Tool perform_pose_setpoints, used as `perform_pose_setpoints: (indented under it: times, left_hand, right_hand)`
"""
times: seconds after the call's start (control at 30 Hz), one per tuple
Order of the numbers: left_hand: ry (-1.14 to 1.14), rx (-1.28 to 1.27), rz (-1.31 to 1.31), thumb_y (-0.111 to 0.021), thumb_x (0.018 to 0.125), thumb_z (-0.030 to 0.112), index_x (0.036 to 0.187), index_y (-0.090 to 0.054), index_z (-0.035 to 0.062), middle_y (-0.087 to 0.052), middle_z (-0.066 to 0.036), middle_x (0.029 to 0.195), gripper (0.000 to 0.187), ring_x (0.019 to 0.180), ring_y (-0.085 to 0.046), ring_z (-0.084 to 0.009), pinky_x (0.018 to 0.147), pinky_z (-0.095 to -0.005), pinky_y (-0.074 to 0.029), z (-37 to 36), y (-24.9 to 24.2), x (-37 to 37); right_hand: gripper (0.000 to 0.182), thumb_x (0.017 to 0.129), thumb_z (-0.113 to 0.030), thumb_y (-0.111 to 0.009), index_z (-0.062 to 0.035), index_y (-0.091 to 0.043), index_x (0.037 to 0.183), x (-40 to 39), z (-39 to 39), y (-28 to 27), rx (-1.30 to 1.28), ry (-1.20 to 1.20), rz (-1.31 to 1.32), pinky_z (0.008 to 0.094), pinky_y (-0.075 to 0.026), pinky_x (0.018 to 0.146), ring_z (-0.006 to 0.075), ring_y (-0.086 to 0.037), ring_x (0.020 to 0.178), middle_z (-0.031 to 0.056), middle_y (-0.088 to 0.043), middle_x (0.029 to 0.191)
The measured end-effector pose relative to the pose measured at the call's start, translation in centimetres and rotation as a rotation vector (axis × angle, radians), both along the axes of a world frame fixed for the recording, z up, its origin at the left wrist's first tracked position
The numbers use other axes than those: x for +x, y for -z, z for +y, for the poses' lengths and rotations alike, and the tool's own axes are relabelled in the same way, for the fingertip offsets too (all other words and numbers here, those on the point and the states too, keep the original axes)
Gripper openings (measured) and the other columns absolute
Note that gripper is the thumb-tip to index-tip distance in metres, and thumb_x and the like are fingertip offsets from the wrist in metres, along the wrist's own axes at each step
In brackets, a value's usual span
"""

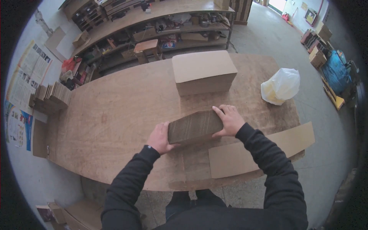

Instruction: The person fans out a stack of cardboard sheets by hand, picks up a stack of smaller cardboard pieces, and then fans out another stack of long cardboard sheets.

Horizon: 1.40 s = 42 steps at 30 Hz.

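Observation:
A thick stack of brown cardboard pieces (195,126) stands on the wooden table (115,122), its ridged edges facing up. My left hand (160,138) presses against the left end of the stack, and my right hand (230,121) grips the right end, so the stack is held between them. Behind it is a closed cardboard box (205,73). A flat cardboard sheet (245,157) lies at the front right, partly under my right forearm. The undersides of the stack and some fingertips are hidden.
A white plastic bag (281,86) with something yellowish inside stands at the right edge. More cardboard pieces (51,97) are stacked at the far left by the wall. Behind the table are a wooden stool (147,46) and a cluttered shelf bench (165,17).

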<state>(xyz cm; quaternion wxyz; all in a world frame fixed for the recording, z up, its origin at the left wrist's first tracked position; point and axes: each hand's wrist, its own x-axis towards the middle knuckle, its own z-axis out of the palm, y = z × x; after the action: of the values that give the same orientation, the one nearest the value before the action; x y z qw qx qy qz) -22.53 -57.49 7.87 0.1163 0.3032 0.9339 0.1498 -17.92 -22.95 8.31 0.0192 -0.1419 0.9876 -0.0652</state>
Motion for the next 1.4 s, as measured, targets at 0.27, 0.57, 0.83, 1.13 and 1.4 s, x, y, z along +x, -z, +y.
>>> perform_pose_setpoints:
  times: [0.27,0.57,0.83,1.13,1.4]
  left_hand:
    - [0.070,0.143,-0.067,-0.085,0.069,0.039,0.131,-0.042,0.0003,-0.053,-0.024,0.121,0.085,0.110,-0.053,-0.0389,0.096,-0.0479,-0.047,-2.5,-0.9,-1.1]
    - [0.228,0.119,0.125,-0.082,0.073,0.050,0.150,-0.029,0.0019,-0.049,-0.025,0.125,0.105,0.113,-0.053,-0.0400,0.094,-0.0490,-0.050,-20.9,-3.7,-1.3]
    - [0.312,0.051,-0.018,-0.083,0.074,0.044,0.149,-0.031,0.0040,-0.049,-0.025,0.127,0.100,0.115,-0.051,-0.0401,0.098,-0.0482,-0.049,-32.4,-2.8,-3.3]
    - [0.270,-0.003,-0.095,-0.084,0.072,0.040,0.147,-0.032,0.0077,-0.043,-0.024,0.135,0.096,0.120,-0.051,-0.0398,0.101,-0.0455,-0.051,-33.1,-1.6,-2.6]
    - [0.119,-0.018,-0.152,-0.077,0.077,0.051,0.150,-0.026,0.0010,-0.046,-0.024,0.138,0.102,0.121,-0.053,-0.0396,0.100,-0.0462,-0.050,-32.4,-1.6,0.3]
  right_hand:
    - [0.107,0.064,-0.073,-0.076,-0.0099,-0.041,0.143,0.7,-1.5,-1.7,0.020,-0.065,-0.049,0.0495,-0.034,0.106,0.0337,-0.050,0.113,0.0168,-0.055,0.123]
    - [0.100,0.072,-0.068,-0.074,-0.0219,-0.036,0.151,2.9,-19.5,-4.0,-0.040,-0.106,0.043,0.0546,-0.034,0.110,0.0349,-0.050,0.110,0.0196,-0.054,0.114]
    - [0.098,0.072,-0.069,-0.073,-0.0225,-0.036,0.151,4.3,-32.5,-1.5,-0.065,-0.022,0.037,0.0569,-0.035,0.107,0.0349,-0.053,0.101,0.0198,-0.053,0.106]
    - [0.104,0.072,-0.074,-0.069,-0.0195,-0.031,0.152,5.0,-32.8,0.2,-0.055,-0.065,-0.067,0.0520,-0.038,0.104,0.0339,-0.046,0.122,0.0152,-0.044,0.139]
    - [0.096,0.071,-0.074,-0.067,-0.0183,-0.046,0.146,5.7,-34.2,2.4,-0.070,0.089,0.262,0.0469,-0.045,0.077,0.0315,-0.056,0.096,0.0175,-0.059,0.110]
